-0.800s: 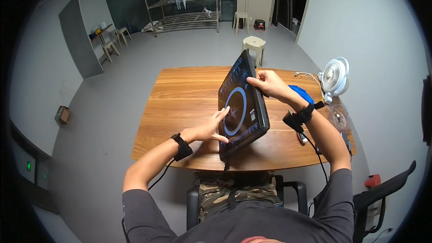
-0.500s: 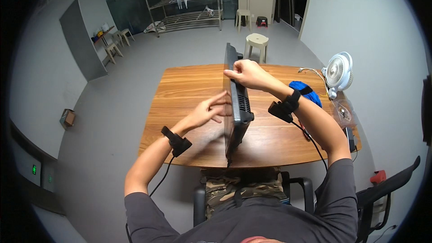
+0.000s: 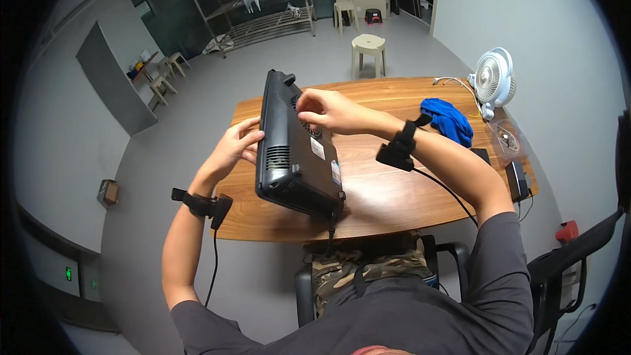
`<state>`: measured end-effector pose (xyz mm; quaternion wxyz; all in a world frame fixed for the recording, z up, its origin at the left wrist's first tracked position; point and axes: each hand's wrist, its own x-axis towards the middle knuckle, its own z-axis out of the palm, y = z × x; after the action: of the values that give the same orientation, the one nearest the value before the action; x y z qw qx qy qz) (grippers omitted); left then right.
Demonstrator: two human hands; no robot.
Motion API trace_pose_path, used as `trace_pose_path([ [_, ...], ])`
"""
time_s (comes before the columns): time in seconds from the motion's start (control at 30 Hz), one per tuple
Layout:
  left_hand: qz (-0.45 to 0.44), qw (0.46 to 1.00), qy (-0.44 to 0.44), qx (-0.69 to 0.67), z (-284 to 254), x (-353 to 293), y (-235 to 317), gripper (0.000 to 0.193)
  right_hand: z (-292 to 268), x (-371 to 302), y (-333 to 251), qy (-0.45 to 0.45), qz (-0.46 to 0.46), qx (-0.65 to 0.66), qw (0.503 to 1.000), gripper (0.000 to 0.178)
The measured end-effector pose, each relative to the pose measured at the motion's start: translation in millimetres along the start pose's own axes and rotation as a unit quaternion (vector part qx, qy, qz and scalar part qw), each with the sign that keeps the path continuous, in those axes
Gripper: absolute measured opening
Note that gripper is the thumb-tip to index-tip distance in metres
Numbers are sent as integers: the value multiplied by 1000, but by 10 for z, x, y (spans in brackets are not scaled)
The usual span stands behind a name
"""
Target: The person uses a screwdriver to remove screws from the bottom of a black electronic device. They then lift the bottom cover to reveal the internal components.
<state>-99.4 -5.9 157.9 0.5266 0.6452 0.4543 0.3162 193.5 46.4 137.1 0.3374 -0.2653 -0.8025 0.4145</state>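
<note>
A thick black laptop stands tilted on its edge on the wooden table, its underside with vents, a round fan grille and stickers turned to the right. A black cable runs from its lower near corner. My left hand grips the left side, with the thumb on the edge and the fingers partly hidden behind it. Beside the grille, my right hand has loosely bent fingers, with a gap between thumb and forefinger and nothing visible in them. Whether its fingertips touch the underside is hard to tell.
A blue cloth, a white fan, a clear plastic bag and a black adapter lie or stand at the table's right. Beyond the table are a beige stool and a metal shelf.
The laptop has leaned over to the left, turning its underside into view. My left hand has moved left and taken hold of its edge. My right hand has left the top edge.
</note>
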Motion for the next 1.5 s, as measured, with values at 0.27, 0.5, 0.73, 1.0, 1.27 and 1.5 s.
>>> trace_pose_path([
  [0.27,-105,990,61,74,-424,-144,-523,48,67,-817,1058,-96,141,-202,965,55],
  [0.5,-140,988,50,44,-360,-149,-1053,37,299,-1105,1259,-112,167,-105,974,63],
  [0.73,-172,982,13,81,-67,24,-1400,47,273,-1420,1168,-50,195,-87,976,72],
  [1.0,-162,962,54,212,24,87,-1525,69,272,-1388,488,-5,218,-175,960,74],
  [1.27,-150,906,66,391,375,339,-1081,86,184,-1546,788,19,154,-252,955,84],
  [1.5,-148,891,20,430,452,519,-1116,87,140,-1655,879,4,165,-251,954,89],
])
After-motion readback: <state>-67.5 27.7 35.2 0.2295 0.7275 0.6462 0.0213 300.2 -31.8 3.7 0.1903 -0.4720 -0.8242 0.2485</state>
